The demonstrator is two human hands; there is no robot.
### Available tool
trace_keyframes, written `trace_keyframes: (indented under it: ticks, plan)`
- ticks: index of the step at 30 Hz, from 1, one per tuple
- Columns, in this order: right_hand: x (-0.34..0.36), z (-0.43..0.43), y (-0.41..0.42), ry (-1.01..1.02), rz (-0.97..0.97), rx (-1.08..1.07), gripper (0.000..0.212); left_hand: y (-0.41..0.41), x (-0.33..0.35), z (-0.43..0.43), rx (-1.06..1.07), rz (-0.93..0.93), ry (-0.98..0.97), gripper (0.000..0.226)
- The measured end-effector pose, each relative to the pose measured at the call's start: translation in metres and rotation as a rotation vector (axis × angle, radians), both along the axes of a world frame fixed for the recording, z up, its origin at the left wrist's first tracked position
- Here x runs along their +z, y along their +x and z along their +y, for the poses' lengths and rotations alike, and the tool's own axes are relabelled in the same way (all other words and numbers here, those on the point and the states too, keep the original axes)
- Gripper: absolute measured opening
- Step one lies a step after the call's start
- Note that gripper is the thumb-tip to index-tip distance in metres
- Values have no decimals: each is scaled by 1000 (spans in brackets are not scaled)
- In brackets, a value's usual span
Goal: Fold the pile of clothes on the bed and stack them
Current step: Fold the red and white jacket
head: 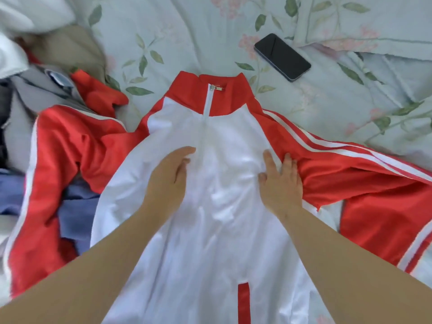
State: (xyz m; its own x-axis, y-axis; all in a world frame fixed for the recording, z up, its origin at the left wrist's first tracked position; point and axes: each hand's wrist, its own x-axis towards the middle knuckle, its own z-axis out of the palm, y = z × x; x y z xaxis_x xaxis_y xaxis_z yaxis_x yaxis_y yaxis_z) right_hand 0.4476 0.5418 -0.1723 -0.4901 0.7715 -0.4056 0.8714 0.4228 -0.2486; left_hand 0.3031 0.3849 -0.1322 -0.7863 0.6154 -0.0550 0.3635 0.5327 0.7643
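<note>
Left hand and right hand press flat, gripping nothing, on the red-and-white zipped track jacket; one sleeve overlaps the unfolded clothes heap, black smartphone near the collar.

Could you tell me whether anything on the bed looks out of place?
Yes: a black phone lies on the floral sheet just right of the jacket collar. It is no garment, yet lies beside the folding.

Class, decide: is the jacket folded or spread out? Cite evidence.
Spread. The jacket lies front up, sleeves out sideways; left hand and right hand rest flat on it.
</note>
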Motion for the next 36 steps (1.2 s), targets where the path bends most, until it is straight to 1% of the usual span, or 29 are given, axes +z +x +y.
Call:
trace_keyframes:
  ticks: [2,3,4,5,7,9,11,12,13,14,16,17,19,20,22,24,28,31,33,36]
  plan:
    - [7,-9,-9,34,-72,-54,58,-39,4,-26,14,216,-85,42]
    - [10,-19,-18,55,-86,-81,59,-58,7,-38,42,300,-162,45]
    - [13,-31,-30,77,-61,-72,60,-77,9,-48,59,390,-234,47]
    - [15,-45,-45,89,-8,-14,60,-95,10,-56,61,485,-294,47]
    - [13,-75,-76,40,65,138,56,-125,10,-67,13,658,-432,43]
    - [4,-95,-94,-8,28,144,58,-150,7,-74,-111,778,-589,44]
    - [-8,-100,-98,34,-3,93,61,-168,9,-76,-222,791,-756,53]
    - [-13,-102,-97,71,-9,86,61,-176,12,-75,-241,751,-843,57]
    - [-16,-102,-95,99,-7,84,61,-185,14,-73,-258,706,-923,57]
    - [-18,-103,-94,114,-5,80,61,-195,15,-72,-273,687,-953,53]
    - [-21,-105,-96,133,-9,72,62,-210,25,-77,-275,617,-921,38]
    - [-21,-106,-97,144,-15,69,64,-217,30,-84,-216,589,-862,35]
    - [-22,-106,-98,157,-19,59,71,-224,36,-103,16,548,-767,35]
    - [-22,-106,-98,161,-25,52,73,-222,38,-110,110,514,-772,35]
    - [-22,-107,-98,170,-35,46,74,-217,36,-115,167,444,-792,33]
    - [-22,-108,-100,176,-45,43,75,-212,32,-115,193,403,-684,33]
    - [-23,-108,-100,184,-52,40,69,-191,29,-125,406,381,-382,59]
    - [-23,-108,-99,198,-12,36,72,-161,23,-148,504,247,-201,84]
    - [-24,-108,-99,201,-1,36,69,-138,18,-165,496,171,-170,90]
    - [-22,-108,-99,204,-22,45,60,-114,16,-190,503,70,-197,88]
